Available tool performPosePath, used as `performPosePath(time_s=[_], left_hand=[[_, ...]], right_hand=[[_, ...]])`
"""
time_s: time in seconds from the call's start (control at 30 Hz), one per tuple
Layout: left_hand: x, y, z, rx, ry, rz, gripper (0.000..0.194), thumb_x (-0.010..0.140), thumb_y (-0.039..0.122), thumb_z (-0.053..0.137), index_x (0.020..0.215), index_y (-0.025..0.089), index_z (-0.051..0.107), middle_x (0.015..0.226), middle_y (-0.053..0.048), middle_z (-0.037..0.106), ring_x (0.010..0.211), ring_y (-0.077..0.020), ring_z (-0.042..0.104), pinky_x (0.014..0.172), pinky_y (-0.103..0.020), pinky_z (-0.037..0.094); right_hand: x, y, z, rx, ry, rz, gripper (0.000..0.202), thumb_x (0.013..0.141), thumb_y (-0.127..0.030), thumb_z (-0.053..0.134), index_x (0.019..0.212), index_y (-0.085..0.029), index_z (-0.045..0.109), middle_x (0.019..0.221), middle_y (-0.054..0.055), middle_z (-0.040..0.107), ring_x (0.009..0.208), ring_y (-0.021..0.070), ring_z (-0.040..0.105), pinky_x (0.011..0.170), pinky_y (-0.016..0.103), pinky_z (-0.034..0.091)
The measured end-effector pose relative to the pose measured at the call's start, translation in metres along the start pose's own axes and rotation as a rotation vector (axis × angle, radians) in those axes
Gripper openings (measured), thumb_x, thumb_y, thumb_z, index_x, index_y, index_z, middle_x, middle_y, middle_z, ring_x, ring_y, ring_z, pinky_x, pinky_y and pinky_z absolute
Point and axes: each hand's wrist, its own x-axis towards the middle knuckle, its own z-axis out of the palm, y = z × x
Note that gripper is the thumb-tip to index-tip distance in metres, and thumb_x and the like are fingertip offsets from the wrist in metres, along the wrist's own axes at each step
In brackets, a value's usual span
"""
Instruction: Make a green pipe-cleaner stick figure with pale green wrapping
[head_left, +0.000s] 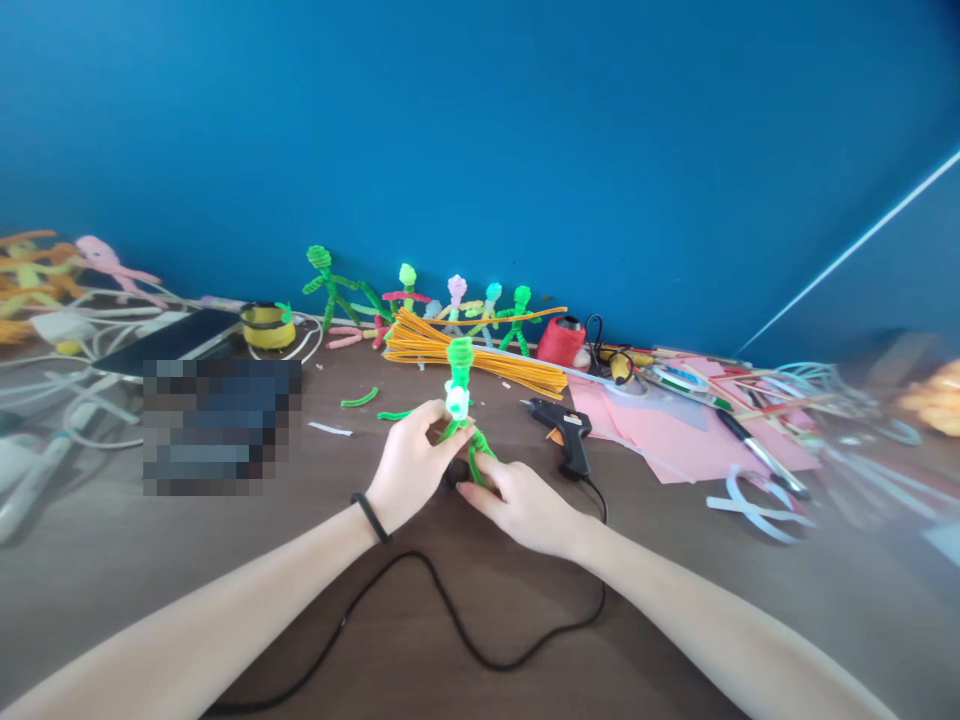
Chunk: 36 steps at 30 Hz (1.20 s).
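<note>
A green pipe-cleaner figure (pixel 460 362) with a coiled head and a whitish patch below it is held upright over the middle of the table. My left hand (pixel 409 460), with a black band on its wrist, pinches the figure at its left side. On the lower right, the fingers of my right hand (pixel 525 500) are closed on one of its green limbs. Something small and dark shows between the hands, too hidden to name. Green pipe-cleaner pieces (pixel 359 398) lie behind my left hand.
Behind the hands lies an orange pipe-cleaner bundle (pixel 480 357), with small figures (pixel 327 285) against the blue wall. A black glue gun (pixel 570 435) lies right, its cable looping in front. Pink paper (pixel 675 440) and a pen (pixel 761 455) are farther right; a tablet (pixel 169 340) is left.
</note>
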Motion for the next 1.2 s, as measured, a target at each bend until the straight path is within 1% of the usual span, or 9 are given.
performPosePath(time_s=[0.1, 0.2, 0.27, 0.4, 0.63, 0.77, 0.87, 1.1, 1.2], left_hand=[[-0.001, 0.0, 0.0, 0.114, -0.016, 0.081, 0.014, 0.072, 0.03, 0.053, 0.073, 0.017, 0.059, 0.076, -0.001, 0.063, 0.071, -0.0158, 0.057, 0.064, -0.025, 0.043], [0.0, -0.001, 0.0, 0.159, -0.062, 0.093, 0.014, 0.073, 0.028, 0.051, 0.071, 0.017, 0.06, 0.074, -0.002, 0.062, 0.07, -0.0157, 0.056, 0.064, -0.025, 0.041], [0.001, -0.002, 0.0, 0.15, -0.085, 0.079, 0.017, 0.074, 0.03, 0.05, 0.071, 0.016, 0.06, 0.07, -0.001, 0.061, 0.068, -0.0155, 0.055, 0.063, -0.025, 0.041], [0.004, -0.004, -0.001, 0.005, -0.176, 0.057, 0.017, 0.072, 0.031, 0.053, 0.072, 0.016, 0.06, 0.068, 0.0, 0.06, 0.066, -0.015, 0.053, 0.063, -0.025, 0.04], [0.004, -0.003, 0.0, -0.508, -0.249, -0.148, 0.015, 0.067, 0.028, 0.062, 0.072, 0.014, 0.059, 0.062, 0.002, 0.057, 0.057, -0.0093, 0.05, 0.056, -0.021, 0.04], [0.002, -0.004, 0.005, -0.742, -0.259, -0.246, 0.017, 0.064, 0.025, 0.066, 0.075, 0.014, 0.059, 0.066, 0.001, 0.058, 0.061, -0.0084, 0.053, 0.058, -0.02, 0.041], [0.001, -0.003, 0.007, -0.809, -0.243, -0.29, 0.019, 0.063, 0.023, 0.068, 0.077, 0.014, 0.059, 0.069, 0.002, 0.057, 0.061, -0.0067, 0.051, 0.058, -0.019, 0.041], [0.001, 0.002, 0.006, -0.858, -0.214, -0.31, 0.025, 0.069, 0.038, 0.061, 0.074, 0.013, 0.059, 0.06, 0.002, 0.054, 0.056, -0.0065, 0.051, 0.056, -0.019, 0.041], [0.003, 0.001, 0.005, -0.834, -0.211, -0.316, 0.021, 0.067, 0.033, 0.065, 0.074, 0.014, 0.059, 0.064, 0.002, 0.058, 0.058, -0.0073, 0.053, 0.061, -0.021, 0.044]], right_hand=[[0.0, 0.001, -0.002, 0.029, 0.049, -0.049, 0.019, 0.086, -0.03, 0.039, 0.088, -0.019, 0.054, 0.065, 0.0, 0.059, 0.054, 0.0123, 0.053, 0.053, 0.022, 0.034], [0.001, 0.005, -0.004, -0.002, 0.133, -0.054, 0.022, 0.086, -0.029, 0.039, 0.077, -0.019, 0.056, 0.061, 0.0, 0.057, 0.053, 0.0119, 0.052, 0.054, 0.022, 0.033], [0.003, 0.009, -0.007, -0.009, 0.195, -0.013, 0.022, 0.086, -0.031, 0.04, 0.073, -0.019, 0.054, 0.057, -0.001, 0.054, 0.052, 0.0119, 0.051, 0.053, 0.022, 0.033], [0.008, 0.019, -0.011, 0.05, 0.302, 0.054, 0.019, 0.086, -0.034, 0.038, 0.08, -0.019, 0.049, 0.069, 0.0, 0.057, 0.063, 0.0137, 0.054, 0.061, 0.023, 0.037], [0.012, 0.027, -0.005, 0.078, 0.172, 0.023, 0.028, 0.09, -0.031, 0.027, 0.072, -0.019, 0.045, 0.06, -0.001, 0.051, 0.055, 0.012, 0.049, 0.052, 0.021, 0.034], [0.01, 0.026, 0.001, -0.055, 0.111, -0.032, 0.026, 0.09, -0.028, 0.027, 0.085, -0.018, 0.05, 0.07, 0.003, 0.059, 0.062, 0.0143, 0.055, 0.056, 0.022, 0.036], [0.009, 0.024, 0.006, -0.198, 0.111, -0.061, 0.025, 0.09, -0.026, 0.027, 0.099, -0.016, 0.048, 0.077, 0.006, 0.062, 0.066, 0.0165, 0.058, 0.058, 0.023, 0.037], [0.009, 0.024, 0.009, -0.308, 0.126, 0.016, 0.022, 0.089, -0.024, 0.028, 0.093, -0.015, 0.048, 0.07, 0.005, 0.062, 0.061, 0.0173, 0.06, 0.052, 0.023, 0.034], [0.009, 0.025, 0.009, -0.291, 0.147, -0.001, 0.025, 0.089, -0.025, 0.029, 0.1, -0.014, 0.048, 0.074, 0.007, 0.063, 0.064, 0.0184, 0.061, 0.054, 0.024, 0.037]])
